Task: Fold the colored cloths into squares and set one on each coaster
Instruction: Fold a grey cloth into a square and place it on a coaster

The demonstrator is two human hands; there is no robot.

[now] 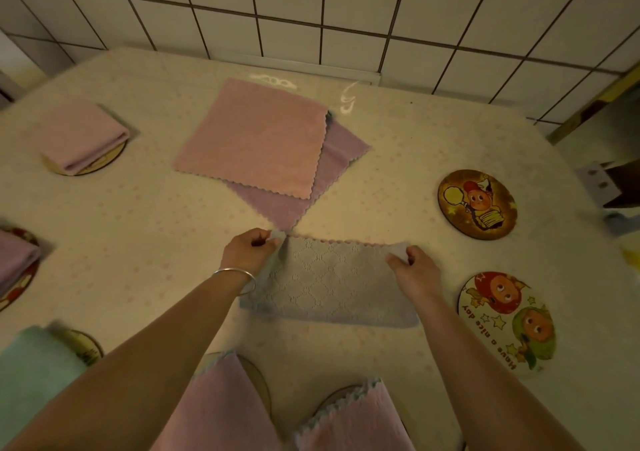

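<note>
The table point(121, 208) ran back to a tiled wall point(346, 7), its right side curving off toward a dim gap with a blurred object there. Bare tabletop lay between the hands and the two right-hand coasters, and a wider stretch to the left of the grey cloth point(329, 288). That cloth was a pale grey-blue strip with a raised diamond weave, folded in half, its scalloped far edge running left to right and its near fold blurred. The left hand point(249, 251) pinched its far left corner between thumb and fingers; a bangle point(239, 279) sat at that wrist. The right hand point(414, 268) pinched the far right corner likewise, so the cloth hung and lay between both hands, directly in front of the person. Just beyond it, a flat pink cloth point(256, 139) lay over a lilac cloth point(277, 208), whose near corner nearly met the grey one. Two coasters stood uncovered on the right: a dark one point(478, 204) and a white one point(505, 322). A folded pink square point(83, 135) sat on a coaster far left, a lilac one point(14, 260) at the left edge, a green one point(34, 374) near left, and two pink folds point(221, 409) point(356, 419) on coasters at the near edge.
</note>
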